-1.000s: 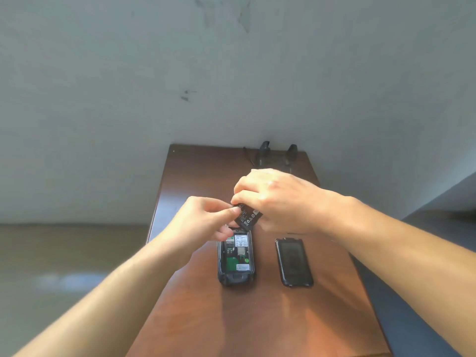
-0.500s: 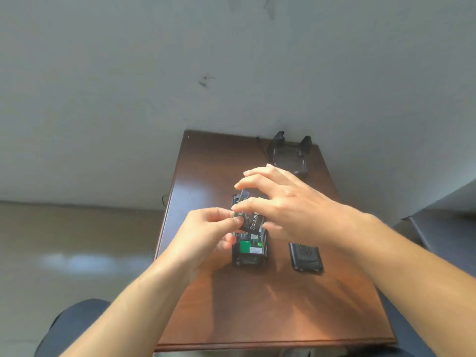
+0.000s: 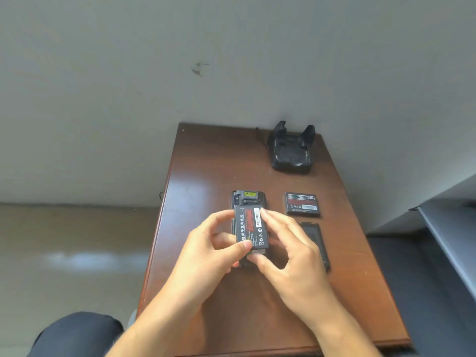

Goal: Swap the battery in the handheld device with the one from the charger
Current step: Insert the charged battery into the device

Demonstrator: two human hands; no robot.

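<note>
Both hands, left [image 3: 206, 249] and right [image 3: 288, 249], pinch 1 battery [image 3: 251, 228] over the handheld device [image 3: 248, 198] at table [image 3: 206, 161] centre (charger [image 3: 292, 150] at 1 o'clock); misaligned contacts could jam it.

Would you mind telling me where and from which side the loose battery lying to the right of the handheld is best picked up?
Probably by its two long edges, from straight above. The loose battery lies flat, label up, on the table, long side running left to right. There is open table toward the charger cradle and a gap before the back cover, so a fingertip fits on each long edge.
</note>
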